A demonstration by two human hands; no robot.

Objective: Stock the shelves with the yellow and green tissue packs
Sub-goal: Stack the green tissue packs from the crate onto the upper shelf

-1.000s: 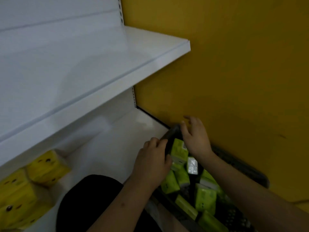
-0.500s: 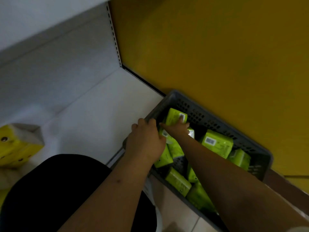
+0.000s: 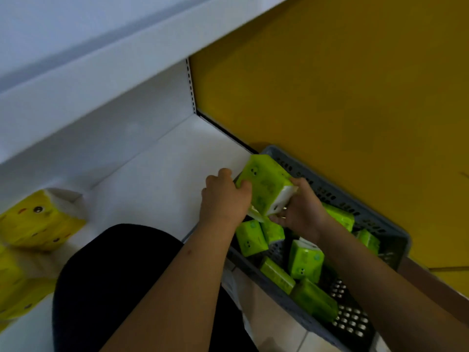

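White metal shelf (image 3: 162, 171) at centre; left hand (image 3: 224, 199) and right hand (image 3: 299, 212) both grip soft green tissue pack (image 3: 265, 184) above grey plastic crate (image 3: 380, 224).

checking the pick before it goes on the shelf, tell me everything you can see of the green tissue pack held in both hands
The bright green tissue pack is a soft, boxy block in glossy plastic wrap, printed with small dark cartoon eyes, with a white end panel facing lower right. It is tilted, lifted above the grey perforated plastic crate by the white lower shelf. The left hand grips its near left side; the right hand holds the white end.
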